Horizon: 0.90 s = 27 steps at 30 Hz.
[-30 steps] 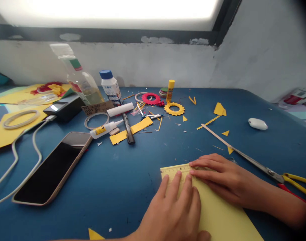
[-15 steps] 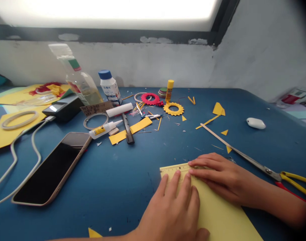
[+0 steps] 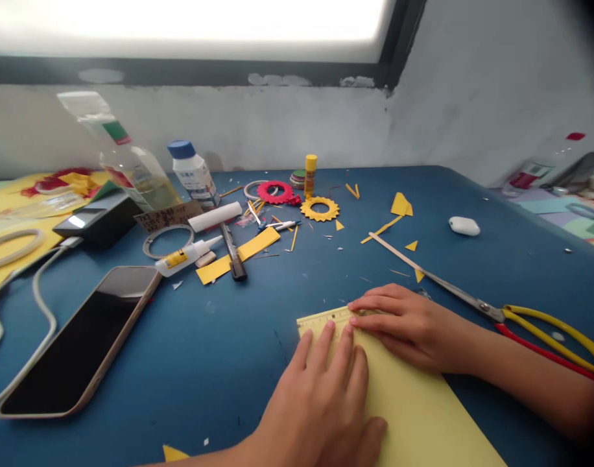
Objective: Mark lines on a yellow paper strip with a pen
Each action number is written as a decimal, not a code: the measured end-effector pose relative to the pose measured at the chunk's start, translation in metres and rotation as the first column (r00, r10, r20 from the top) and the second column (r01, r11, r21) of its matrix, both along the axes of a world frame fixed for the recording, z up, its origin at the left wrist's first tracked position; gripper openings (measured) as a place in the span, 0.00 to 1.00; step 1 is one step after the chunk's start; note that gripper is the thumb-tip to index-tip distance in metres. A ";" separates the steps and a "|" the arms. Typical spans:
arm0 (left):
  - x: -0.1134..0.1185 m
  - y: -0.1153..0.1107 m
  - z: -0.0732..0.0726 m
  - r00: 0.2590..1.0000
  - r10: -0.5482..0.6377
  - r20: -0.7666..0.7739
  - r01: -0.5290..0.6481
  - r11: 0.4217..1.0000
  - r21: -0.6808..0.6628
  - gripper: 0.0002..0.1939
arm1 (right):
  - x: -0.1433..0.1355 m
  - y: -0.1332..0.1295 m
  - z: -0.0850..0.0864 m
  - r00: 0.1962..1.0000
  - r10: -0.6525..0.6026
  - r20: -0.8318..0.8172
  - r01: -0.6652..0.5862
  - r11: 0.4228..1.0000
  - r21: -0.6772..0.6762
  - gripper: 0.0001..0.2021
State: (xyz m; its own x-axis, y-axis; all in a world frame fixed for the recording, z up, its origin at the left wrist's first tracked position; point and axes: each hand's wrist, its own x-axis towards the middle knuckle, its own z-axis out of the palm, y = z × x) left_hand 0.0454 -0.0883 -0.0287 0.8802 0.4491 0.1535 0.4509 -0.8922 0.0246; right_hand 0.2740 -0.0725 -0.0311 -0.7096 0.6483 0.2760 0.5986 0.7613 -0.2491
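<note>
A pale yellow sheet of paper (image 3: pixel 416 418) lies at the front of the blue table. Along its far edge rests a clear ruler (image 3: pixel 319 318), partly covered by fingers. My left hand (image 3: pixel 321 395) is open, its fingertips spread and pressing on the ruler and the sheet. Farther right, my right hand (image 3: pixel 411 324) lies over the ruler's right part with fingers stretched out flat. Beyond my right forearm are long scissors (image 3: pixel 486 306) with yellow and red handles, their blades partly open.
A phone (image 3: pixel 83 344) lies at left. Behind it are a glue bottle (image 3: pixel 183 257), a black marker (image 3: pixel 233 253), a glass bottle (image 3: pixel 136 162) and a glue stick (image 3: pixel 310 175). Yellow (image 3: pixel 320 209) and red (image 3: pixel 275 192) paper rings sit farther back. A white case (image 3: pixel 464 226) lies at right.
The view has turned slightly to the right, so the table's things sit farther left in the picture. Both hands keep nearly the same hold on the ruler and paper.
</note>
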 end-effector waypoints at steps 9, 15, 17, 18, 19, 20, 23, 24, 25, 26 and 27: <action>-0.001 0.002 -0.003 0.999 -0.021 0.032 0.017 0.993 0.119 0.27 | -0.002 0.000 0.001 1.000 0.004 -0.023 -0.004 0.999 0.034 0.15; -0.006 0.008 0.004 0.975 -0.117 0.191 0.045 0.937 0.347 0.26 | -0.002 0.001 -0.001 0.999 0.012 -0.046 -0.010 0.998 0.054 0.13; -0.006 0.011 0.009 0.960 -0.184 0.212 0.087 0.913 0.399 0.26 | -0.002 0.001 -0.001 0.998 0.021 -0.065 -0.017 0.998 0.058 0.11; -0.006 0.012 0.011 0.958 -0.197 0.207 0.100 0.910 0.403 0.26 | -0.002 0.001 -0.001 0.997 0.021 -0.073 -0.017 0.998 0.059 0.11; -0.006 0.012 0.012 0.959 -0.201 0.199 0.108 0.910 0.401 0.26 | -0.002 0.001 -0.001 0.997 0.020 -0.077 -0.016 0.998 0.057 0.11; -0.005 0.012 0.013 0.961 -0.199 0.192 0.110 0.912 0.394 0.26 | -0.003 0.001 -0.001 0.997 0.015 -0.078 -0.011 0.999 0.053 0.11; -0.005 0.010 0.013 0.960 -0.208 0.189 0.122 0.913 0.390 0.27 | -0.003 0.000 -0.001 0.997 0.002 -0.076 0.001 0.999 0.037 0.11; -0.005 0.009 0.012 0.956 -0.217 0.197 0.125 0.910 0.395 0.27 | -0.003 0.000 -0.001 0.997 -0.001 -0.077 0.004 0.999 0.033 0.11; -0.005 0.008 0.012 0.954 -0.219 0.205 0.123 0.909 0.398 0.27 | -0.004 0.000 -0.001 0.997 -0.004 -0.078 0.006 1.000 0.028 0.11; -0.005 0.008 0.012 0.953 -0.219 0.210 0.121 0.908 0.400 0.27 | -0.003 0.000 -0.001 0.997 -0.009 -0.080 0.011 1.000 0.023 0.12; -0.005 0.008 0.012 0.954 -0.216 0.210 0.117 0.909 0.401 0.27 | -0.003 0.000 -0.001 0.997 -0.010 -0.080 0.011 1.000 0.020 0.12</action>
State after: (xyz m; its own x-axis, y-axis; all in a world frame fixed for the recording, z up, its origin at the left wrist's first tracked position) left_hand 0.0401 -0.0805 -0.0169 0.8495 0.1632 0.5018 0.3184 -0.9168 -0.2410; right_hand 0.2707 -0.0729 -0.0325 -0.6781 0.6491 0.3447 0.5854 0.7606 -0.2806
